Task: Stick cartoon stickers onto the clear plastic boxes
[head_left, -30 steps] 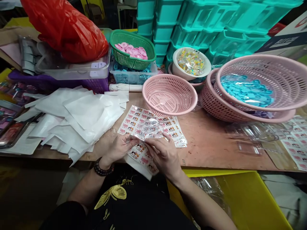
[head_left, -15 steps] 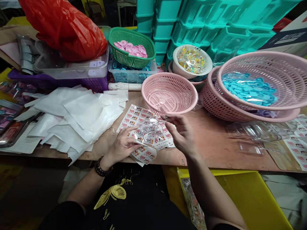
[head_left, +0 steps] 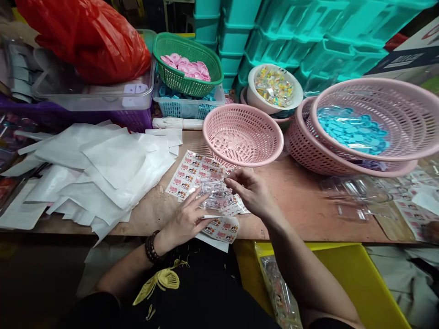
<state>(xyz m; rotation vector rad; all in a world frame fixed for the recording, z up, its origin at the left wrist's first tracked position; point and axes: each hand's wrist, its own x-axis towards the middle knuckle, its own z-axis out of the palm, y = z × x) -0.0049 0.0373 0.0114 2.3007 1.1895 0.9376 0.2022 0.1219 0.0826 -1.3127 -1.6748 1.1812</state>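
My left hand (head_left: 185,221) pinches a curled sticker sheet (head_left: 224,227) printed with small cartoon animals and pink designs, near the table's front edge. Its index finger also reaches onto a clear plastic case (head_left: 216,194) with moulded hollows. That case rests over a flat sticker sheet (head_left: 187,171) of the same print. At the case's upper right edge, my right hand (head_left: 255,194) has thumb and fingertips pinched together. Whatever lies between those fingertips is too small and see-through to make out.
A pink basket (head_left: 243,109) stands just beyond my hands. White backing papers (head_left: 113,160) pile up at left. On the right are stacked pink baskets (head_left: 408,98) with bagged blue pieces (head_left: 356,130), and clear plastic cases (head_left: 356,192). Teal bins (head_left: 236,41) rise behind.
My right hand has come down and left onto the case's edge, fingertips closing. My left hand and its curled sheet have shifted slightly right and toward me. The camera view has shifted a little.
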